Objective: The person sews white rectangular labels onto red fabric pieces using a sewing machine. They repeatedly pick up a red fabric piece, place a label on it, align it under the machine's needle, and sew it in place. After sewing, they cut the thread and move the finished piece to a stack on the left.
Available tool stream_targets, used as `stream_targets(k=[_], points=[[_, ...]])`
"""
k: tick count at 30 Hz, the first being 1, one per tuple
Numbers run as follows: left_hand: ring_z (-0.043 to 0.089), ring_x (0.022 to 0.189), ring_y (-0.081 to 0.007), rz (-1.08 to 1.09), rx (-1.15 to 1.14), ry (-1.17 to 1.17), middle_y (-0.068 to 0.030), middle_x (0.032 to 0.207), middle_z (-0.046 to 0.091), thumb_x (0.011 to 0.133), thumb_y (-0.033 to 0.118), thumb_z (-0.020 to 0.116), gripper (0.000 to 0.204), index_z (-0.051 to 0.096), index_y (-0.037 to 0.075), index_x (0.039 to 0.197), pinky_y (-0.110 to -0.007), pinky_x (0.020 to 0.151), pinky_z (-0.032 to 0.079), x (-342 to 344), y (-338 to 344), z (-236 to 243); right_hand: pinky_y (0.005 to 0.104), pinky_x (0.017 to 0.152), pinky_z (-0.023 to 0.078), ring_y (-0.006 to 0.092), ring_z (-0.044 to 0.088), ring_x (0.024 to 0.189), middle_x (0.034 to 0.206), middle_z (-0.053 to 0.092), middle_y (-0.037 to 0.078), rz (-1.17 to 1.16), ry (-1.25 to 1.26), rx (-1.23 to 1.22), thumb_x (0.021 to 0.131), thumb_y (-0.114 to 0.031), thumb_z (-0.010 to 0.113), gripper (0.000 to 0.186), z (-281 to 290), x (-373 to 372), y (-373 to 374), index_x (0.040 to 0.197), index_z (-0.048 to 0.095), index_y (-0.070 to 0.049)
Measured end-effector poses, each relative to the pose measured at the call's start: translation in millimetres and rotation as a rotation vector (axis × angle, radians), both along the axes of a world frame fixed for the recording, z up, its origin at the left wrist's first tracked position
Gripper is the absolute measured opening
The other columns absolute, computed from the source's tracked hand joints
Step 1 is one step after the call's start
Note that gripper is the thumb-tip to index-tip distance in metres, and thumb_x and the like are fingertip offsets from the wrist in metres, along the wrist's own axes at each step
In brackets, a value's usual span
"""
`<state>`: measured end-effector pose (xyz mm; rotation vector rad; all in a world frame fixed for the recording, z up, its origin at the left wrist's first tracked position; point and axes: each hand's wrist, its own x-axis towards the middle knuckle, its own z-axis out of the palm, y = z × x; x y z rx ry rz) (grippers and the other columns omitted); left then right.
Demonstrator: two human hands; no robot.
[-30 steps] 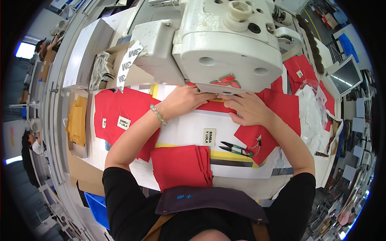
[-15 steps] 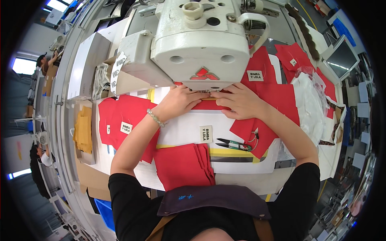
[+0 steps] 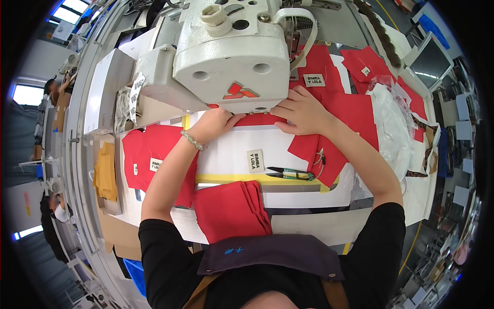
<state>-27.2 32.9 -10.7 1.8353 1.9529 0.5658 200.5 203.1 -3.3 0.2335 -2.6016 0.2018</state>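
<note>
A piece of red fabric (image 3: 257, 120) lies under the front of a white sewing machine head (image 3: 231, 67). My left hand (image 3: 212, 125), with a beaded bracelet at the wrist, rests at the fabric's left end. Its thumb is stretched out, and the machine head hides most of its other fingers. At the right end, my right hand (image 3: 303, 114) lies with fingers extended beside the machine head, its thumb toward the fabric. Nearer to me, a small cream label (image 3: 255, 161) lies on the white work surface (image 3: 221, 158). Dark-handled thread snips (image 3: 290, 174) lie to its right.
A stack of red fabric pieces (image 3: 229, 211) lies at the front. Labelled red pieces (image 3: 177, 147) are at left, more red fabric (image 3: 350, 116) at right beside clear plastic wrapping (image 3: 393, 123). A white box (image 3: 108, 90) and yellow pieces (image 3: 106, 172) stand far left.
My hands have moved apart; the right hand's fingers now reach up along the machine head's right side. The yellowish strip between my fingertips no longer shows. The whole view has shifted slightly.
</note>
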Motion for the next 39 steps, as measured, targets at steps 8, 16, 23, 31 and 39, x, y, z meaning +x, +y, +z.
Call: stream_targets(k=[8,16,23,31,39], points=[[0.060,0.091,-0.0356,-0.094,0.149,0.090,-0.0165,0.098,0.068,0.087,0.012,0.068,0.018,0.074,0.004,0.102,-0.040,0.084,0.048,6,-2,0,0.0368,0.088,0.040,0.0203,0.056,0.096,0.102,0.063,0.001,-0.010,0.012,0.065,0.077,-0.035,0.075,0.030,-4,7,1,0.099,0.069,-0.015],[0.056,0.102,-0.0326,0.004,0.070,0.029,-0.0139,0.089,0.068,0.086,0.017,0.070,0.023,0.073,0.009,0.107,-0.043,0.095,0.041,13,-9,10,0.0400,0.095,0.036,0.0198,0.053,0.110,0.111,0.062,0.001,-0.041,-0.161,0.078,0.080,-0.035,0.073,0.030,9,11,-3,0.101,0.070,-0.015],[0.053,0.106,-0.0257,0.081,0.192,0.121,-0.0061,0.104,0.060,0.076,0.022,0.077,0.036,0.065,0.008,0.108,-0.038,0.098,0.034,20,-36,23,0.0398,0.092,0.035,0.0170,0.052,0.105,0.112,0.057,-0.001,-0.037,-0.236,0.102,0.080,-0.027,0.071,0.018,26,38,-15,0.092,0.068,-0.014],[0.051,0.109,-0.0241,0.053,0.262,0.085,-0.0051,0.107,0.058,0.073,0.016,0.078,0.034,0.065,0.010,0.103,-0.039,0.097,0.035,26,-39,24,0.0385,0.092,0.035,0.0143,0.053,0.100,0.102,0.062,-0.004,-0.135,-0.261,0.051,0.078,-0.017,0.070,0.017,28,53,-18,0.094,0.071,-0.013],[0.056,0.105,-0.0205,-0.030,0.298,0.074,-0.0011,0.108,0.066,0.074,0.015,0.077,0.027,0.069,0.011,0.099,-0.039,0.097,0.036,25,-38,19,0.0387,0.094,0.034,0.0137,0.054,0.096,0.095,0.062,-0.005,-0.146,-0.239,0.110,0.079,-0.014,0.067,0.009,24,48,-21,0.088,0.068,-0.012]])
